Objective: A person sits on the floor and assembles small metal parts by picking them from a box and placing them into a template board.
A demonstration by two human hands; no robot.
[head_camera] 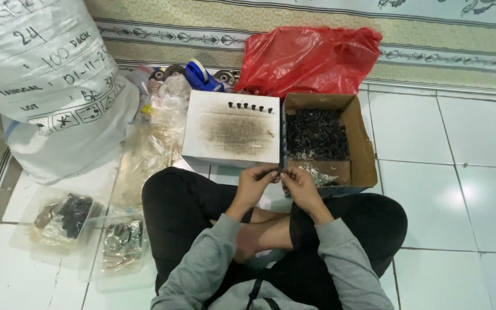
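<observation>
The white tiled floor carries a white box and cardboard box just beyond the hands, a white sack far left.

One head-worn camera looks steeply down, close over the lap.

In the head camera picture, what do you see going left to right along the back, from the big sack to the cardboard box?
White sack → blue tape holder → white box with small black pegs on top → open cardboard box of dark small parts.
</observation>
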